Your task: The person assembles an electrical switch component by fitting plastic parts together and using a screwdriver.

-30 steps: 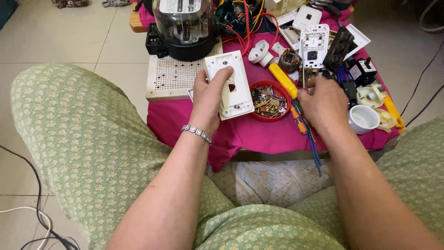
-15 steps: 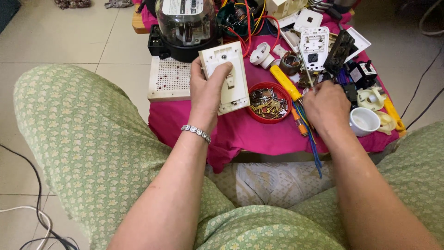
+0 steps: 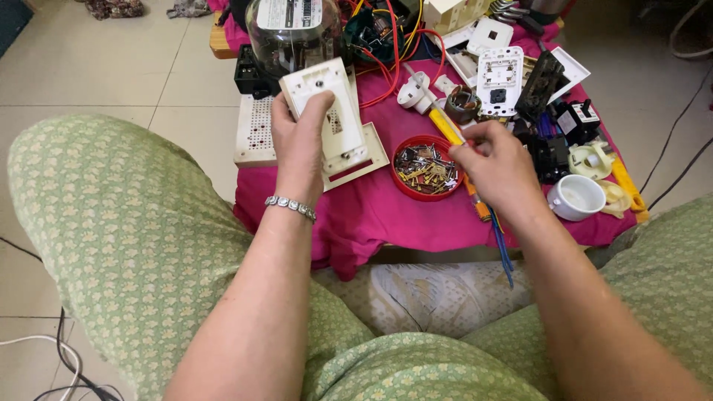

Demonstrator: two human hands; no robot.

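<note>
The fingers of the left hand (image 3: 298, 145) are curled tight around a white switch plate (image 3: 327, 119), with the thumb up on its face, so the plate is held up in the air, tilted, just above the pink cloth (image 3: 356, 215). Its back side faces up and shows a slot and small holes. Right under it lies a second flat cream plate (image 3: 368, 160) on the cloth. The fingers of the right hand (image 3: 494, 167) are pinched together beside the red dish (image 3: 427, 167) of small brass screws, and a yellow-handled screwdriver (image 3: 449, 130) runs under that hand. I cannot tell if the fingertips hold a screw; anything there is too small to see. A silver bracelet (image 3: 291, 207) sits on the left wrist. To my eye the job is near its start or middle: the plate is picked up and the hand is at the screws, but no screw looks fitted in the plate yet, and the screwdriver lies unused. Farther out there is a white cup (image 3: 577, 197), a white socket plate (image 3: 499, 80), a white board full of holes (image 3: 256, 130), a clear glass dome (image 3: 293, 33), red wires (image 3: 386, 67) and black parts (image 3: 549, 152). Green trousers (image 3: 126, 223) show on both sides.
</note>
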